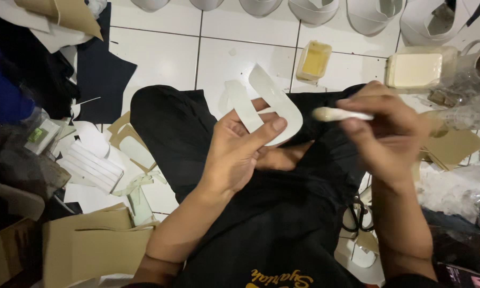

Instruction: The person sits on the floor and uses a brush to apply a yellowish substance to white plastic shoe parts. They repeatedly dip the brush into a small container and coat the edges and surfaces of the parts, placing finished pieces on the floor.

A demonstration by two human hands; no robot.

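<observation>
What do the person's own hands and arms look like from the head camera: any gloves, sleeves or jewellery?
Both hands are bare: the left hand and the right hand wear no gloves, and no rings or watch show. Both forearms are uncovered down to the bottom edge of the picture, with no sleeve cuff visible. The right hand looks slightly blurred. Beneath the arms lies black clothing with yellow lettering near the bottom edge.

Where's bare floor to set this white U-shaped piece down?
Bare white tile lies ahead, between the dark fabric sheet, the row of white shoe uppers and the small yellow tub. Cardboard pieces crowd the left; bottles and containers crowd the right.
</observation>
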